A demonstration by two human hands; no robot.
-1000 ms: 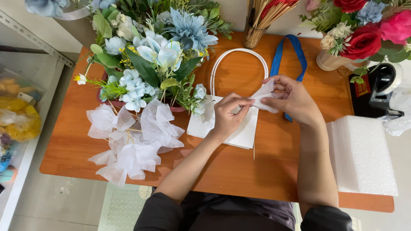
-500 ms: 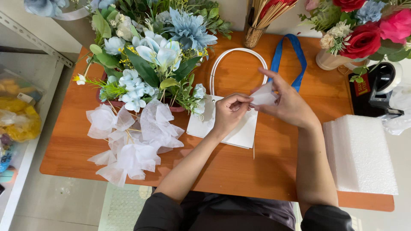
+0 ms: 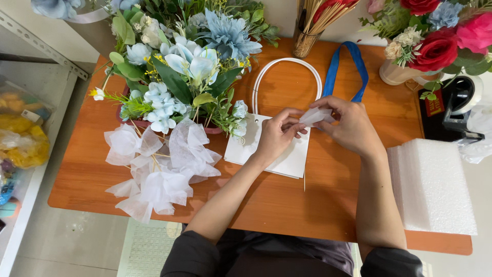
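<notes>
Tissue (image 3: 313, 117), a small white scrap, is pinched between the left hand (image 3: 279, 134) and right hand (image 3: 348, 125), both closed on it just above the white paper bag (image 3: 287, 156). It looks feather-light, limp and easily torn, so fingertip grips at its edges suit it. The orange wooden desk (image 3: 328, 205) is flat and smooth, crowded with a blue-and-white flower bouquet (image 3: 179, 77), a white foam stack (image 3: 435, 184) and red roses (image 3: 435, 46).

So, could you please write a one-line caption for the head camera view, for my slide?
Both hands, left hand and right hand, pinch a small white tissue piece above a flat white paper bag beside blue-and-white flowers.
</notes>
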